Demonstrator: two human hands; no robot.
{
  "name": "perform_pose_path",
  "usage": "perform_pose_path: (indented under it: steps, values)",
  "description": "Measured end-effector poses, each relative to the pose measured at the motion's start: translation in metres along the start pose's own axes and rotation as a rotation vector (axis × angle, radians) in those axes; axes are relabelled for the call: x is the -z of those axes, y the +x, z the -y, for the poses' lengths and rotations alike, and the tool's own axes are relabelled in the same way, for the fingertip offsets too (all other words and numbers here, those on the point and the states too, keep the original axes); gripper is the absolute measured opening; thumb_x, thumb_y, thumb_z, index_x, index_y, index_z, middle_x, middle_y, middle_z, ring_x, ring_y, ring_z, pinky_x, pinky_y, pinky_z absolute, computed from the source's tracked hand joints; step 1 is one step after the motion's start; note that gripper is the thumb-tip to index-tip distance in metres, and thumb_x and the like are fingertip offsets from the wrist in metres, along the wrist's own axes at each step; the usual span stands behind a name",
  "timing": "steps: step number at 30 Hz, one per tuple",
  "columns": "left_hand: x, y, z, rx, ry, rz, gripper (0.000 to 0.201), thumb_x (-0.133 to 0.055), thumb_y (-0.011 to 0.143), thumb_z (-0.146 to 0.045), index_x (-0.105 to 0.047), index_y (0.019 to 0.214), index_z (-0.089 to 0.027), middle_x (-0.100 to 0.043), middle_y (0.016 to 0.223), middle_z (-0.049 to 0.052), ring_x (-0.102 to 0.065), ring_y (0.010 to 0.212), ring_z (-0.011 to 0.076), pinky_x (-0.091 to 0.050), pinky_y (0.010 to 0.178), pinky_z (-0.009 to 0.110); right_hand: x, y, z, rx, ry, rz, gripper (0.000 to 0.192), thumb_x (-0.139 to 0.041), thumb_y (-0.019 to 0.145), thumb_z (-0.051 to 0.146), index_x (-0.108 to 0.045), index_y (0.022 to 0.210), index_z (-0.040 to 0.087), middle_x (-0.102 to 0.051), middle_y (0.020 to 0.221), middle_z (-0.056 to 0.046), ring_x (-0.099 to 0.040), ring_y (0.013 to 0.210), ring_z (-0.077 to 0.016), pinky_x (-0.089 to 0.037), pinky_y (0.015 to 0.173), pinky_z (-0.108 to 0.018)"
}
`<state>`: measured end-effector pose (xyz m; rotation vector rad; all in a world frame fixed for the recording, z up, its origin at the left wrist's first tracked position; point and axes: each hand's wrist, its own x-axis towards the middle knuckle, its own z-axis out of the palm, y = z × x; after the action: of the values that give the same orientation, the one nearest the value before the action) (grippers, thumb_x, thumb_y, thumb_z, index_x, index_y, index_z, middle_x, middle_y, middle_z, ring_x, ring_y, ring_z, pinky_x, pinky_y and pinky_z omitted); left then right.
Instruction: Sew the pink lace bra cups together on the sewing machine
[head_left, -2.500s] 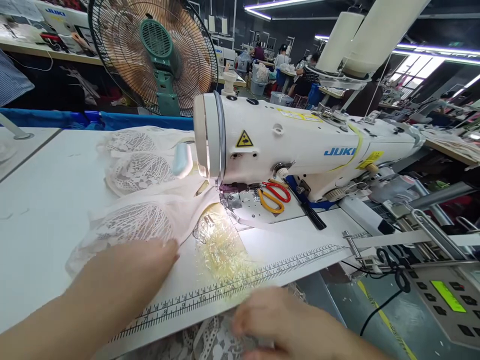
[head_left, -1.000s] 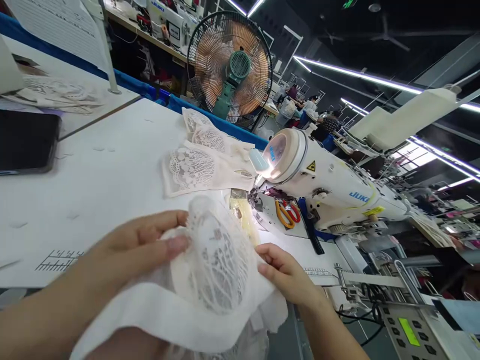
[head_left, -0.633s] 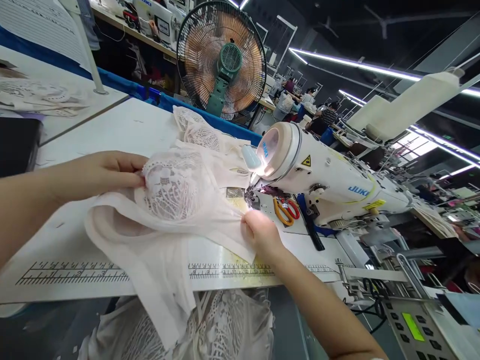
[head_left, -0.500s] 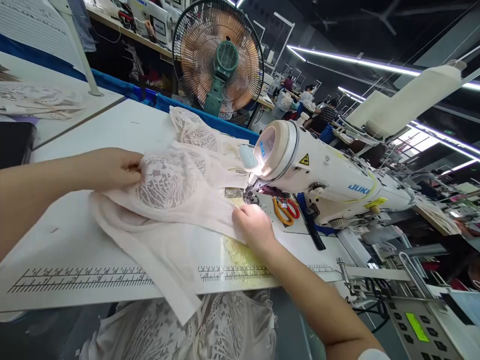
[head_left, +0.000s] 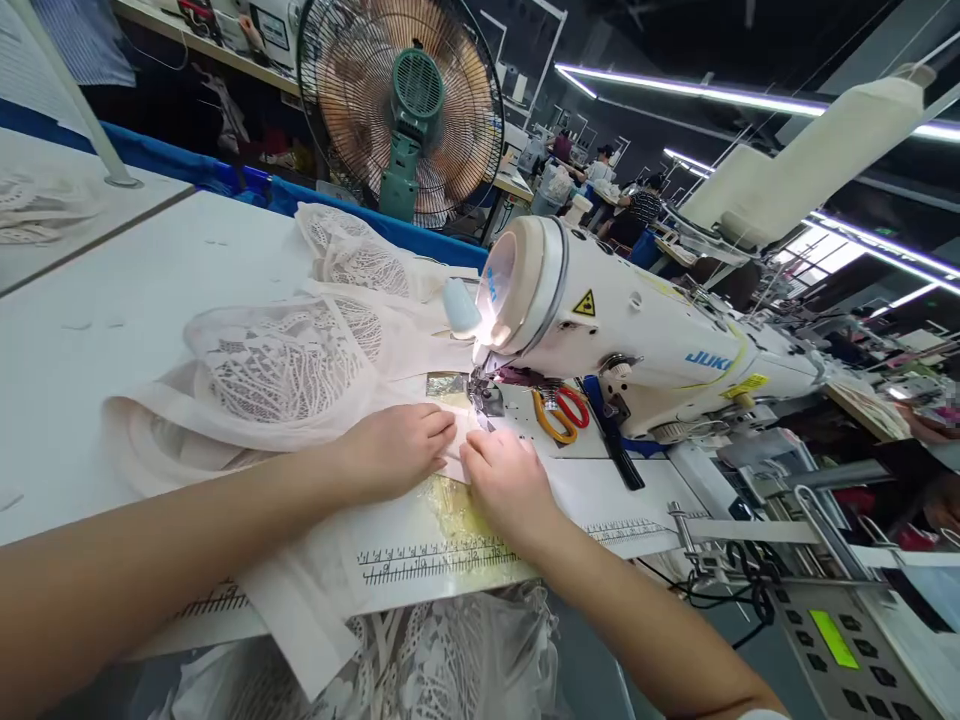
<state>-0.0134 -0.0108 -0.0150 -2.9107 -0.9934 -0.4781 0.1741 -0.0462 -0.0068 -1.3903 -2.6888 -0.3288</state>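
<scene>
A pale pink lace bra (head_left: pixel 281 365) lies across the white sewing table, its cups to the left and one band loose over the front edge. My left hand (head_left: pixel 397 450) is closed on the bra's fabric just left of the needle area, fingers pressed together. Close beside it, my right hand (head_left: pixel 510 485) pinches the fabric edge in front of the presser foot (head_left: pixel 486 395). The fabric reaches up to the foot of the lit sewing machine (head_left: pixel 645 330). What lies beneath my fingers is hidden.
Scissors (head_left: pixel 555 418) with orange and red handles lie right of the needle, near a black bar (head_left: pixel 619 455). More lace garments (head_left: pixel 465 650) hang below the table's front edge. A large fan (head_left: pixel 416 100) stands behind, and a control panel (head_left: pixel 832 640) is at lower right.
My left hand has let go of the cup and moved right to the fabric near the needle. The cup now lies flatter. My right hand stays by the presser foot; the view has shifted slightly.
</scene>
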Motion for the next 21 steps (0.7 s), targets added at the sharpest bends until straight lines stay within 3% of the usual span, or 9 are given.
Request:
perform_pose_path:
  steps: [7,10,16,21]
  values:
    - [0.001,0.014,0.004,-0.043,0.079,0.032,0.028,-0.046,0.090,-0.024,-0.063,0.107,-0.008,-0.063,0.113,0.016,-0.058,0.100,0.0257,-0.050,0.087,0.038,-0.009,-0.029,-0.006,0.117,0.187,-0.234,0.021,-0.043,0.091,0.011,-0.060,0.104,0.012,-0.064,0.106,-0.010,-0.053,0.085,-0.0215,-0.040,0.070,-0.034]
    - [0.000,0.021,0.003,-0.024,0.066,0.030,0.027,-0.049,0.089,-0.025,-0.063,0.106,-0.010,-0.063,0.113,0.015,-0.057,0.104,0.0266,-0.049,0.090,0.040,-0.007,-0.032,-0.008,0.128,0.239,-0.234,0.021,-0.043,0.091,0.011,-0.061,0.103,0.010,-0.064,0.103,-0.011,-0.055,0.087,-0.0227,-0.044,0.072,-0.034]
    - [-0.003,0.025,0.003,-0.004,0.069,0.061,0.036,-0.045,0.091,-0.026,-0.060,0.115,-0.003,-0.061,0.119,0.019,-0.057,0.109,0.0285,-0.048,0.094,0.039,-0.006,-0.034,-0.011,0.125,0.297,-0.250,0.026,-0.041,0.092,0.014,-0.060,0.107,0.005,-0.064,0.106,-0.015,-0.056,0.092,-0.0254,-0.049,0.077,-0.037]
    - [-0.006,0.027,0.004,0.047,0.059,0.079,0.038,-0.041,0.093,-0.028,-0.056,0.121,-0.005,-0.059,0.124,0.018,-0.055,0.115,0.0280,-0.047,0.097,0.039,-0.009,-0.034,-0.011,0.142,0.336,-0.298,0.028,-0.038,0.092,0.013,-0.060,0.107,0.001,-0.062,0.107,-0.018,-0.055,0.096,-0.0265,-0.052,0.082,-0.039]
